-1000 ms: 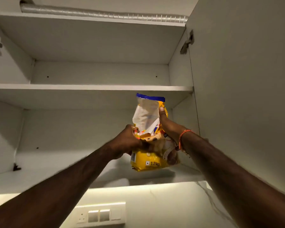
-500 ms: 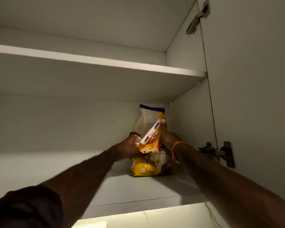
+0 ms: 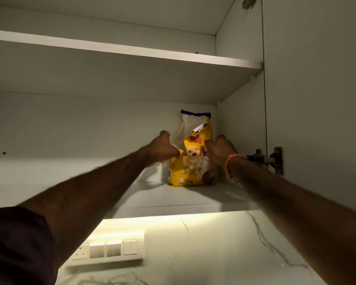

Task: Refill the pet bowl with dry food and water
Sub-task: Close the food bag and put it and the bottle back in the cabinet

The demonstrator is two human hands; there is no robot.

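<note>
Fingers (image 3: 174,153) flanking upright food bag (image 3: 190,161), lower shelf (image 3: 173,194)

- Both arms stretch up and away, bare forearms converging toward the far middle; a dark sleeve covers the left upper arm
- left hand (image 3: 162,148) loosely curled, knuckles up
- right hand (image 3: 220,150) fingers curled; an orange band circles its wrist

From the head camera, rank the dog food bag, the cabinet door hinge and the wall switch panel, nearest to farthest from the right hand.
1. Dog food bag, just left of the right hand.
2. Cabinet door hinge, to its right.
3. Wall switch panel, far below-left.
</note>
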